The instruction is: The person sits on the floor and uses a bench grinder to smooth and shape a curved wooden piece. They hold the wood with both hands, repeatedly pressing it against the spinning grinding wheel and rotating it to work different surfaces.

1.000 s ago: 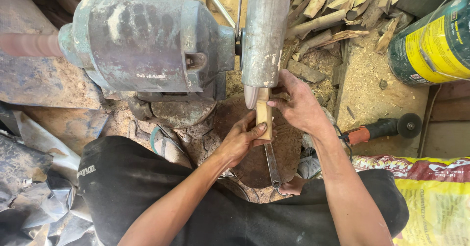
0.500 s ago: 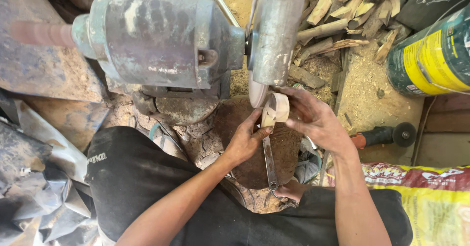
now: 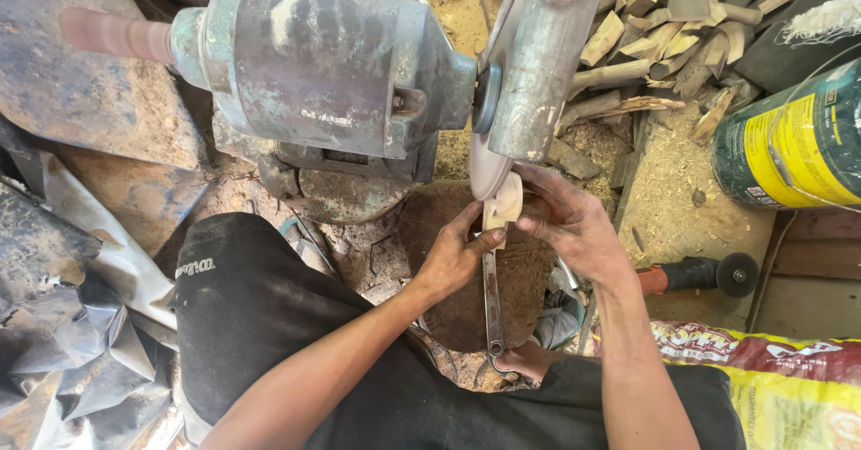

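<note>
A small pale wooden piece point(image 3: 502, 206) with a rounded end is pressed against the spinning disc point(image 3: 487, 165) of a worn grey-green bench grinder point(image 3: 323, 64). My left hand point(image 3: 453, 255) pinches the piece's lower end from the left. From the right, my right hand point(image 3: 574, 221) wraps its fingers around the upper part. Both hands meet just under the disc's metal guard point(image 3: 543, 56). A wrench point(image 3: 491, 302) lies below my hands on a round dark block point(image 3: 529, 275).
Wood offcuts point(image 3: 646, 38) and sawdust pile up behind the grinder. A green and yellow can point(image 3: 794, 145) stands at the right, an angle grinder point(image 3: 708, 275) below it, and a printed sack point(image 3: 780, 369) at lower right. Crumpled dark sheeting point(image 3: 63, 324) fills the left.
The wooden piece has been turned so its rounded face shows, and it sits higher against the disc. My hands have shifted slightly with it; the view has drifted.
</note>
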